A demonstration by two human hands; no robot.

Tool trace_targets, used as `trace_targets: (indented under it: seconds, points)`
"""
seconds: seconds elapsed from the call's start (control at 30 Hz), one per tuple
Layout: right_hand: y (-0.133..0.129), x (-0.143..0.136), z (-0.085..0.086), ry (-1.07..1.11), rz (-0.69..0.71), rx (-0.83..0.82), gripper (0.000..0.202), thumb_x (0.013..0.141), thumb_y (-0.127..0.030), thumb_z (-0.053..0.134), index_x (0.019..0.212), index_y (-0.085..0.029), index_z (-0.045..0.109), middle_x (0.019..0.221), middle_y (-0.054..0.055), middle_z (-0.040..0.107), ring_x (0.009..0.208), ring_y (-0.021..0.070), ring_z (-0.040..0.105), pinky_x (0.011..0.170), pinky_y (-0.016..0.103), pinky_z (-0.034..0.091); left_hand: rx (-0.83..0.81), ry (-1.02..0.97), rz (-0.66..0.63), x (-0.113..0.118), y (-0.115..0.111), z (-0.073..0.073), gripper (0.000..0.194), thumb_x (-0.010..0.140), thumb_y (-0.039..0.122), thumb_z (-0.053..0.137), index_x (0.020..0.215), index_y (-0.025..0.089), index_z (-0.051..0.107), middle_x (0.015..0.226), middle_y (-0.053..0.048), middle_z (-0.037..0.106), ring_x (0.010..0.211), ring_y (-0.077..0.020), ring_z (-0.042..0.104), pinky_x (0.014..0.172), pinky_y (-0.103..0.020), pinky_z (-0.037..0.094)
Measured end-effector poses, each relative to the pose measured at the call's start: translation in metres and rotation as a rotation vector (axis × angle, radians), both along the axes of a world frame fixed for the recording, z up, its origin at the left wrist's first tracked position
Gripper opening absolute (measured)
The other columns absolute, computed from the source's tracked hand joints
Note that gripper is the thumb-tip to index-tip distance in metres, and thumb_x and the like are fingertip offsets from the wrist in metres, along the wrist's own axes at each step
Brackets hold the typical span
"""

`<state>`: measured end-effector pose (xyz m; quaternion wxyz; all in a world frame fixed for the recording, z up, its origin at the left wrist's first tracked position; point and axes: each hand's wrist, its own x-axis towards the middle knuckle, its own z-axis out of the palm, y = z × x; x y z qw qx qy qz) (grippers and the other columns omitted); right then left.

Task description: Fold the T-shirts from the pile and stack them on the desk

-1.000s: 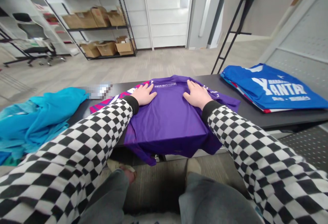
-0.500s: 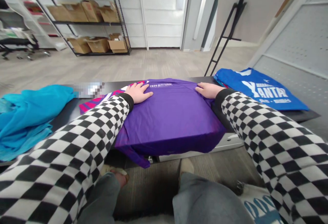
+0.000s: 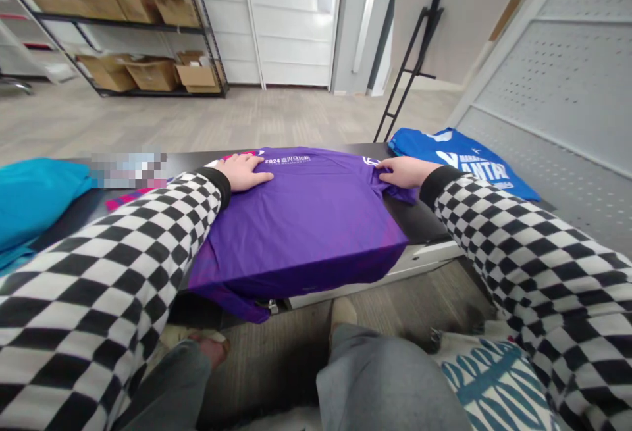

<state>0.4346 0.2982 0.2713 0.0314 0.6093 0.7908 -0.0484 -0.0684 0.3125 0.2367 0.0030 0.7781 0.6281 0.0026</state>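
Working off purple shirt (image 3: 306,220) as landmark: spread on dark surface (image 3: 428,222), collar side far, near edge draped over surface's front edge. Reads "2024" plus small white characters near collar side.

Left-hand grip (image 3: 241,172): apart, palm down, fingers splayed flat on left shoulder of purple shirt, just left of "2024". Right-hand grip (image 3: 405,172): thumb and fingers together, clamped on purple shirt at right shoulder, beside white print there. Right sleeve bunched below.

Right of purple shirt, on surface: blue shirt (image 3: 494,171) with big white lettering, partly behind right forearm. Far left of purple shirt: teal cloth (image 3: 39,197), crumpled. Between teal cloth and purple shirt: pale item (image 3: 129,169), pixelated, maybe a plastic packet.

Below purple shirt, toward right: patterned cloth (image 3: 498,378), white with blue-green leaf shapes. Beyond purple shirt, to the left: black rack (image 3: 121,24) with cardboard boxes (image 3: 153,74) on two levels.
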Motion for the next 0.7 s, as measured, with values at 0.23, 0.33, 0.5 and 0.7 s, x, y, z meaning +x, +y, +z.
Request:
trace_targets:
  seconds: [0.23, 0.33, 0.5, 0.7]
  points:
    - [0.006, 0.049, 0.0, -0.104, -0.124, 0.162, 0.049, 0.1, -0.022, 0.062, 0.143, -0.017, 0.085, 0.141, 0.016, 0.084, 0.131, 0.0384, 0.076, 0.117, 0.047, 0.057, -0.005, 0.001, 0.017, 0.002, -0.016, -0.01, 0.098, 0.107, 0.087, 0.03, 0.185, 0.028, 0.04, 0.193, -0.013, 0.034, 0.175, -0.0463, 0.033, 0.139, -0.064, 0.025]
    - [-0.004, 0.049, 0.007, -0.115, -0.072, 0.302, 0.05, 0.097, -0.015, 0.059, 0.139, -0.014, 0.086, 0.142, 0.02, 0.082, 0.138, 0.0403, 0.072, 0.12, 0.049, 0.055, -0.013, -0.024, 0.003, -0.005, -0.011, -0.012, 0.101, 0.106, 0.089, 0.03, 0.186, 0.028, 0.04, 0.194, -0.012, 0.032, 0.176, -0.0463, 0.032, 0.14, -0.062, 0.023]
    - [-0.025, 0.014, 0.002, 0.063, 0.067, 0.385, 0.05, 0.11, -0.027, 0.051, 0.149, -0.012, 0.08, 0.152, 0.02, 0.077, 0.147, 0.0384, 0.068, 0.131, 0.05, 0.048, -0.033, -0.016, -0.032, -0.023, -0.008, -0.018, 0.101, 0.107, 0.088, 0.027, 0.188, 0.028, 0.035, 0.196, -0.01, 0.026, 0.178, -0.0475, 0.026, 0.141, -0.06, 0.02]
    - [-0.012, -0.025, -0.017, 0.209, 0.179, 0.224, 0.063, 0.117, -0.051, 0.055, 0.168, -0.015, 0.064, 0.177, 0.017, 0.058, 0.168, 0.0348, 0.05, 0.14, 0.052, 0.037, -0.033, 0.02, -0.019, -0.022, -0.017, -0.014, 0.094, 0.111, 0.082, 0.028, 0.189, 0.029, 0.031, 0.197, -0.009, 0.024, 0.178, -0.0471, 0.025, 0.14, -0.062, 0.022]
